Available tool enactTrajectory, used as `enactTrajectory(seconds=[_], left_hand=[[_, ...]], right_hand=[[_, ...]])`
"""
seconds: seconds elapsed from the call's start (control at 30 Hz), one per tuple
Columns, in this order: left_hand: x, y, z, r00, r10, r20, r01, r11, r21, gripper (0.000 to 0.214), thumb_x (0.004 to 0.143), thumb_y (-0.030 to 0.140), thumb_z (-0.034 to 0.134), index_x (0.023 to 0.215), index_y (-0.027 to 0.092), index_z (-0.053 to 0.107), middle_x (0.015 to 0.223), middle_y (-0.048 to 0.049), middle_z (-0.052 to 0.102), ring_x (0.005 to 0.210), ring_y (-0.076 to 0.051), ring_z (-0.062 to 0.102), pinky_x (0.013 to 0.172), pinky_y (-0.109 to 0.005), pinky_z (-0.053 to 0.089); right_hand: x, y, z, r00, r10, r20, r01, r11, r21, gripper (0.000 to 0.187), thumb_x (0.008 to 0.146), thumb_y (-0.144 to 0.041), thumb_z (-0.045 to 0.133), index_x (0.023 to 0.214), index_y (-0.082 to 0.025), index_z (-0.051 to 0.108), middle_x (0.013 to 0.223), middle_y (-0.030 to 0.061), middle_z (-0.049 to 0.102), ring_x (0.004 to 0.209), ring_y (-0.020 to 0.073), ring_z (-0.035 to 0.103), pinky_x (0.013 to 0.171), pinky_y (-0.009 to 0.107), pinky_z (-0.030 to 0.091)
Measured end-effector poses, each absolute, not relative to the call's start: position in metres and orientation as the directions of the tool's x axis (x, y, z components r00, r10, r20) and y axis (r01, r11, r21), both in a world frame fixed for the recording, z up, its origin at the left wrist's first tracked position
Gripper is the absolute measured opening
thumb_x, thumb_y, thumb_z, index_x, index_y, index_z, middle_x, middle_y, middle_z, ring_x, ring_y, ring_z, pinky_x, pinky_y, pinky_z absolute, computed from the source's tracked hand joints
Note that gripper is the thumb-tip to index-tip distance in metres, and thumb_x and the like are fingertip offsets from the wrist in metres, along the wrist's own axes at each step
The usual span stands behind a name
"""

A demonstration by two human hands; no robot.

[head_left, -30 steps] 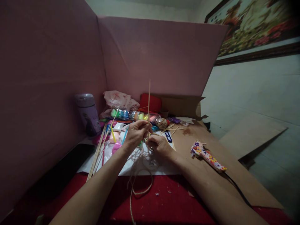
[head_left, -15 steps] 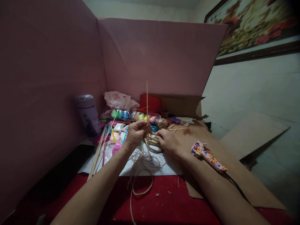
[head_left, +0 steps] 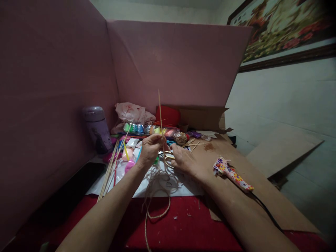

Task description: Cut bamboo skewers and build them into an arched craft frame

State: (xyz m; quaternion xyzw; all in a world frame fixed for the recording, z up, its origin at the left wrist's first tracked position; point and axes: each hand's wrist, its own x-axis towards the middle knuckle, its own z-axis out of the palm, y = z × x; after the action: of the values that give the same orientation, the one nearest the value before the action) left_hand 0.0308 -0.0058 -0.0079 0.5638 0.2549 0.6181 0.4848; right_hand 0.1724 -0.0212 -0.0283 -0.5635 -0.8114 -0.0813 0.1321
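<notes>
While the left hand (head_left: 150, 149) pinched a thin pale wooden skewer (head_left: 160, 112) upright over the red-covered table (head_left: 189, 229), the right hand (head_left: 183, 159) lay curled on short sticks (head_left: 169, 156) and jute twine (head_left: 157, 189) just beside it, actual grip impossible to tell. Skewer was long and straight, its lower end down in the twine tangle on white paper (head_left: 187, 189). Containers: lidded purple bottle (head_left: 97, 127) at left, contents hidden; open cardboard box (head_left: 202, 119) at back, inside unseen; clear bag (head_left: 147, 128) held coloured clay lumps.

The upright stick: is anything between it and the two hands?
Nothing visible. The left hand pinches the stick itself, and the right hand rests by its lower end, above the loose twine.
</notes>
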Motion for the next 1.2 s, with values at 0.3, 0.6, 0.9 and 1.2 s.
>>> enactTrajectory(seconds=[0.3, 0.6, 0.9, 1.2], left_hand=[[0.030, -0.004, -0.011, 0.145, 0.904, 0.402, -0.383, -0.323, 0.865, 0.029, 0.064, 0.038, 0.071, 0.063, 0.015, 0.054, 0.051, 0.0038, 0.056, 0.043, -0.011, 0.056, 0.044, -0.023, 0.047], [0.021, -0.017, 0.017, 0.142, 0.894, 0.425, -0.396, -0.342, 0.852, 0.028, 0.062, 0.034, 0.073, 0.062, 0.015, 0.053, 0.044, 0.0052, 0.049, 0.033, -0.005, 0.041, 0.032, -0.018, 0.034], [0.003, -0.013, 0.022, 0.106, 0.886, 0.451, -0.560, -0.321, 0.764, 0.027, 0.063, 0.033, 0.074, 0.066, 0.017, 0.051, 0.051, 0.0051, 0.047, 0.040, -0.004, 0.038, 0.039, -0.017, 0.027], [-0.004, -0.017, 0.034, -0.039, 0.846, 0.531, -0.410, -0.499, 0.764, 0.023, 0.066, 0.028, 0.069, 0.060, 0.015, 0.052, 0.045, 0.0054, 0.041, 0.036, -0.003, 0.029, 0.035, -0.016, 0.017]], right_hand=[[0.196, -0.019, -0.009, -0.124, 0.904, 0.409, 0.716, 0.367, -0.594, 0.043, 0.066, -0.022, 0.059, 0.109, -0.020, 0.058, 0.094, 0.0064, 0.067, 0.081, 0.0206, 0.061, 0.067, 0.029, 0.043], [0.196, -0.007, -0.022, -0.148, 0.962, 0.229, 0.052, 0.239, -0.970, 0.045, 0.060, -0.035, 0.070, 0.096, -0.018, 0.047, 0.067, -0.0054, 0.050, 0.051, 0.0080, 0.043, 0.047, 0.022, 0.038], [0.189, -0.014, -0.027, -0.339, 0.892, 0.301, 0.050, 0.336, -0.941, 0.045, 0.063, -0.039, 0.066, 0.097, -0.020, 0.044, 0.074, -0.0036, 0.049, 0.058, 0.0080, 0.043, 0.051, 0.021, 0.035], [0.184, -0.026, -0.021, -0.358, 0.867, 0.348, 0.046, 0.388, -0.920, 0.057, 0.056, -0.041, 0.076, 0.099, -0.020, 0.045, 0.077, -0.0029, 0.050, 0.066, 0.0102, 0.046, 0.058, 0.022, 0.037]])
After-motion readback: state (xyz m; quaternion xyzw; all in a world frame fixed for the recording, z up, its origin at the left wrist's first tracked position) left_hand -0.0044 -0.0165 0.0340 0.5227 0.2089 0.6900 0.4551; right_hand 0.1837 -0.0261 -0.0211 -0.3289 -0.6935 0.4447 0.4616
